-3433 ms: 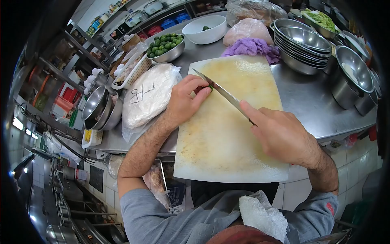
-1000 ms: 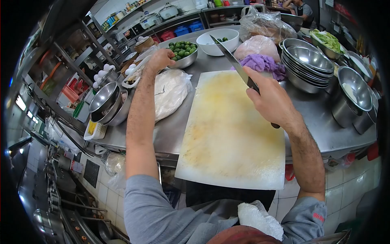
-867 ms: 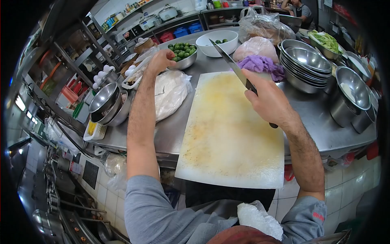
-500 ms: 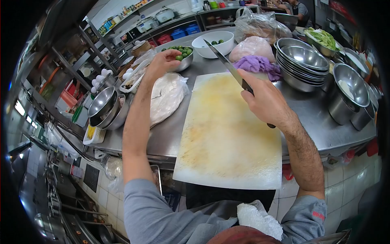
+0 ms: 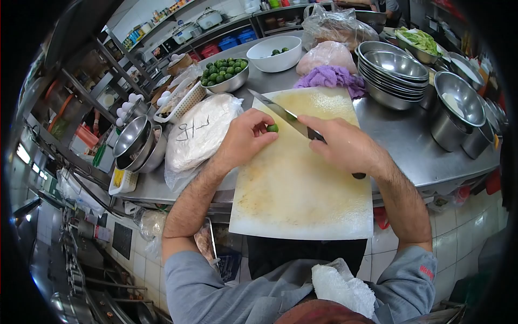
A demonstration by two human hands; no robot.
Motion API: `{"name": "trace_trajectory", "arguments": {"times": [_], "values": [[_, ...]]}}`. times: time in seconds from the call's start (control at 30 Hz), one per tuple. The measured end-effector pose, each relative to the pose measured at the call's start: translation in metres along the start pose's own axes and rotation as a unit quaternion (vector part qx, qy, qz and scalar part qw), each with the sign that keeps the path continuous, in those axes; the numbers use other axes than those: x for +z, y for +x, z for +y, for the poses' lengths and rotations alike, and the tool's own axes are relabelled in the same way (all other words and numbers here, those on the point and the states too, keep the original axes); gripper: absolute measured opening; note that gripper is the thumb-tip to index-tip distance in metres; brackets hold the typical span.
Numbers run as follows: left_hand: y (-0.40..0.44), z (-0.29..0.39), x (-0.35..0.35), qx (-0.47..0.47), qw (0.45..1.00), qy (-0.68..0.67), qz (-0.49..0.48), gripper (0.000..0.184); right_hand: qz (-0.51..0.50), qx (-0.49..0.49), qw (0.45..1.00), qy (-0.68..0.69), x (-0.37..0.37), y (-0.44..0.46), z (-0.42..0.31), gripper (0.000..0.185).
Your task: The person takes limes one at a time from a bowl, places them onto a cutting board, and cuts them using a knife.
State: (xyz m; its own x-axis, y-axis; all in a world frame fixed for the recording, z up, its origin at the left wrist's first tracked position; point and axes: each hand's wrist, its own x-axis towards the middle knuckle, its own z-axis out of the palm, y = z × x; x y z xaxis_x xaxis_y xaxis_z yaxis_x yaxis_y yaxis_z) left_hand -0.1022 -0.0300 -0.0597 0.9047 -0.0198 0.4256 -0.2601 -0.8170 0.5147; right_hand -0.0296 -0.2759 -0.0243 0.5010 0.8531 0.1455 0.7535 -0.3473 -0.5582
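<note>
My left hand (image 5: 249, 135) pinches a small green lime (image 5: 273, 128) over the upper left part of the white, yellow-stained cutting board (image 5: 302, 200). In my right hand (image 5: 345, 144) is a knife (image 5: 286, 115) with a dark handle; its blade points up and left, beside the lime. Behind my left hand stands a metal bowl full of limes (image 5: 225, 73). A white bowl (image 5: 272, 54) to its right has a few limes inside.
Left of the board lies a marked plastic-wrapped package (image 5: 199, 132), with metal bowls (image 5: 132, 137) beyond. A purple cloth (image 5: 332, 78) touches the board's far edge. Stacked metal bowls (image 5: 391, 70) and pots (image 5: 456, 108) stand at the right. Part of a person (image 5: 389, 7) shows at the back.
My left hand has come back from the bowl of limes to the board with one lime. The knife in my right hand has moved down and left, close to it.
</note>
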Motion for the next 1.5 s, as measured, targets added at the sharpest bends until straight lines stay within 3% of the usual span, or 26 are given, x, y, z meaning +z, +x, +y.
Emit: {"name": "trace_trajectory", "arguments": {"times": [0.1,0.17,0.27,0.6,0.67,0.97,1.3,1.5], "values": [[-0.001,0.001,0.004,0.010,1.000,0.008,0.014,0.023,-0.029,0.049,0.998,-0.008,0.005,-0.014,-0.006,0.051],[-0.002,0.003,0.007,0.001,1.000,0.004,0.023,0.022,0.019,-0.010,1.000,-0.014,0.012,-0.024,-0.001,0.037],[-0.003,0.003,0.008,0.005,0.999,0.017,0.034,0.020,0.019,-0.026,0.999,-0.024,0.014,-0.035,-0.003,0.034],[-0.004,0.004,0.011,0.046,0.997,0.038,0.048,0.020,-0.007,-0.028,0.997,-0.076,0.009,-0.058,-0.014,0.047],[-0.004,0.002,0.011,0.052,0.997,0.034,0.049,0.020,-0.055,0.028,0.995,-0.076,0.003,-0.055,-0.022,0.054],[-0.003,0.001,0.008,0.043,0.998,0.033,0.045,0.019,-0.007,-0.032,0.998,-0.048,0.022,-0.016,-0.008,0.050],[-0.002,-0.001,0.007,0.045,0.997,0.041,0.043,0.019,0.001,-0.033,0.998,-0.054,0.030,0.012,-0.011,0.042],[-0.001,0.000,0.008,0.042,0.998,0.027,0.037,0.019,-0.051,0.011,0.998,-0.039,0.025,0.022,-0.016,0.044]]}}
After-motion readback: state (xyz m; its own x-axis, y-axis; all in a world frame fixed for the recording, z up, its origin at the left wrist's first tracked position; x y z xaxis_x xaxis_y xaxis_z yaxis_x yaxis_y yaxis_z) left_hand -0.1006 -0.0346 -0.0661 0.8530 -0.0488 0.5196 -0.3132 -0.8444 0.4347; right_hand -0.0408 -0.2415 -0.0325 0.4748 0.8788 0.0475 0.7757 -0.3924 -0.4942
